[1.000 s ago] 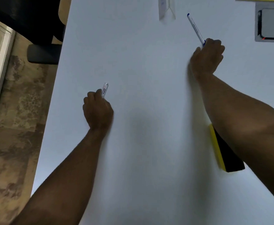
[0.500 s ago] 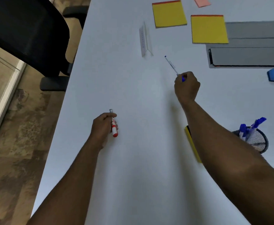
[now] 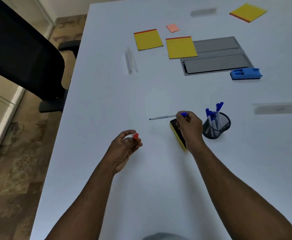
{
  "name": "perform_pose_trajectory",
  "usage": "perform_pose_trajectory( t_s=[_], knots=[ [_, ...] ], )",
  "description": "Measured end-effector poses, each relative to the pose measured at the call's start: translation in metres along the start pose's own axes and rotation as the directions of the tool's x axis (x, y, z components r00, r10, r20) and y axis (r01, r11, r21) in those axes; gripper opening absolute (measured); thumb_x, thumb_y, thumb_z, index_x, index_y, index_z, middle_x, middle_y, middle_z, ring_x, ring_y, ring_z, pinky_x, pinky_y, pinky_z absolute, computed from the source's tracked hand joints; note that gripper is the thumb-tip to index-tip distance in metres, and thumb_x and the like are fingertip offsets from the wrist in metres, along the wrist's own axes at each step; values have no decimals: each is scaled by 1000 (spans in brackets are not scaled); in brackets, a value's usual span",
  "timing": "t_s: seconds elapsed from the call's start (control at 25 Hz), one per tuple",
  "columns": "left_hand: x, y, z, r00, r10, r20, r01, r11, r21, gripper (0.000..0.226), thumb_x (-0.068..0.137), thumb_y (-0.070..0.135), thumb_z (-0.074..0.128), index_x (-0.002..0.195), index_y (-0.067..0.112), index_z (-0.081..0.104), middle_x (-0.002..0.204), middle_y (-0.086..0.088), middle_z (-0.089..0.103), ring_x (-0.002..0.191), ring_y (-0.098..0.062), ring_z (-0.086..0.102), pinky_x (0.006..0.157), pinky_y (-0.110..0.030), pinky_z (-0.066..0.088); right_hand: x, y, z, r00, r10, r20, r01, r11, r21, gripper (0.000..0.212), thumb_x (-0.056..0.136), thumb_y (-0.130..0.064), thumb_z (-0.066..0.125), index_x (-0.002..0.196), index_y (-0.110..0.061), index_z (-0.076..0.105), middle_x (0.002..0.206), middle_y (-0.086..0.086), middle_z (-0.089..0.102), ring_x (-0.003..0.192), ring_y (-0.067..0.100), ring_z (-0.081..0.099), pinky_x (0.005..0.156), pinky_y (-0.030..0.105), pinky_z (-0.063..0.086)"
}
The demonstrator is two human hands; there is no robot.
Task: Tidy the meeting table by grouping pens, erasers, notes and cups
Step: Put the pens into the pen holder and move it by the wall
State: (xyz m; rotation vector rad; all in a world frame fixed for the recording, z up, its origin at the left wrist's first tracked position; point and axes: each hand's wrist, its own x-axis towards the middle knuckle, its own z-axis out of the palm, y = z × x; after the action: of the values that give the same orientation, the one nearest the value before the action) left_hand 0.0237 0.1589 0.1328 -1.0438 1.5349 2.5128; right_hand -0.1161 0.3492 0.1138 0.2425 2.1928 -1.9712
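My left hand (image 3: pixel 125 148) is closed around a red-capped pen (image 3: pixel 135 135), its red end poking out toward me. My right hand (image 3: pixel 189 126) grips a blue pen (image 3: pixel 162 117) by its capped end, the tip pointing left. Right of that hand stands a black mesh cup (image 3: pixel 217 126) holding several blue pens. A yellow-and-black eraser (image 3: pixel 177 134) lies partly under my right hand. Farther off lie a blue eraser (image 3: pixel 246 73), yellow note pads (image 3: pixel 148 39) (image 3: pixel 181 47) (image 3: pixel 248 12) and a small pink note (image 3: pixel 173 28).
The white table (image 3: pixel 107 104) runs away from me, its left edge beside a black office chair (image 3: pixel 20 49). A grey cable panel (image 3: pixel 216 57) is set into the tabletop. Clear name stands (image 3: pixel 130 60) (image 3: pixel 278 108) sit on the table.
Both hands have drawn back toward me with their pens. The right hand has come down beside the mesh cup, its pen swung to point left. The view has tilted up.
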Motion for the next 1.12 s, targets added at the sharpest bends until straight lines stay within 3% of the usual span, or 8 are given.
perform_pose_trajectory(
  t_s=[0.12, 0.24, 0.44, 0.72, 0.88, 0.96, 1.04, 1.12],
  knots=[
    [-11, -25, 23, 999, 15, 29, -24, 951, 308, 13, 93, 17, 63, 105, 11, 63, 86, -11, 72, 71, -21, 62, 63, -26, 51, -11, -1, -44, 998, -47, -31, 49, 997, 63, 7, 95, -26, 56, 89, -27, 59, 90, -4, 66, 67, 6, 66, 62, 26, 54],
    [-16, -43, 48, 995, 46, 86, -86, 826, 557, 12, 94, 29, 62, 100, 21, 68, 91, -2, 74, 70, -15, 59, 60, -26, 47, -7, -7, -97, 956, -243, -165, 242, 970, -23, 9, 99, -28, 49, 94, -21, 50, 92, -1, 70, 68, 12, 69, 58, 22, 54],
    [-9, -53, 99, 987, 111, 113, -158, 656, 738, 10, 93, 32, 63, 99, 26, 69, 107, 2, 67, 95, -18, 63, 87, -41, 54, 21, -13, -156, 797, -533, -284, 421, 828, -372, 19, 100, -32, 46, 106, -14, 48, 91, 2, 68, 78, 17, 68, 64, 17, 52],
    [10, -54, 172, 954, 104, 280, -283, 621, 731, 23, 93, 24, 63, 114, 15, 69, 108, 5, 67, 85, -1, 61, 77, -20, 49, 66, 11, -170, 968, -250, -10, 178, 717, -674, 27, 97, -31, 53, 114, -11, 56, 99, 15, 68, 86, 33, 64, 67, 30, 44],
    [21, -57, 191, 957, 115, 267, -278, 632, 723, 25, 94, 21, 63, 116, 14, 68, 120, 4, 66, 99, -9, 62, 86, -24, 49, 53, 12, -168, 937, -329, -122, 187, 763, -618, 44, 89, -37, 65, 124, -11, 56, 113, 8, 65, 81, 20, 64, 71, 29, 48],
    [28, -57, 202, 946, 169, 277, -323, 563, 760, 26, 93, 24, 64, 116, 13, 68, 117, 3, 67, 95, -10, 63, 85, -27, 51, 41, 12, -157, 912, -406, -58, 306, 766, -566, 36, 87, -36, 67, 113, -11, 63, 101, 4, 65, 77, 13, 60, 69, 26, 50],
    [35, -59, 214, 922, 205, 328, -386, 424, 820, 26, 92, 29, 64, 110, 13, 70, 106, 0, 70, 80, -7, 62, 73, -24, 49, 28, 11, -146, 929, -356, 104, 360, 798, -483, 29, 88, -37, 65, 107, -15, 67, 96, -4, 65, 80, 5, 59, 71, 15, 49],
    [41, -61, 223, 910, 196, 365, -411, 330, 849, 30, 92, 35, 63, 107, 11, 71, 100, -2, 70, 74, -9, 60, 68, -25, 46, 21, 9, -142, 940, -301, 161, 341, 846, -409, 21, 92, -28, 62, 108, -17, 69, 96, -8, 66, 85, 7, 61, 77, 19, 52]
  ],
)
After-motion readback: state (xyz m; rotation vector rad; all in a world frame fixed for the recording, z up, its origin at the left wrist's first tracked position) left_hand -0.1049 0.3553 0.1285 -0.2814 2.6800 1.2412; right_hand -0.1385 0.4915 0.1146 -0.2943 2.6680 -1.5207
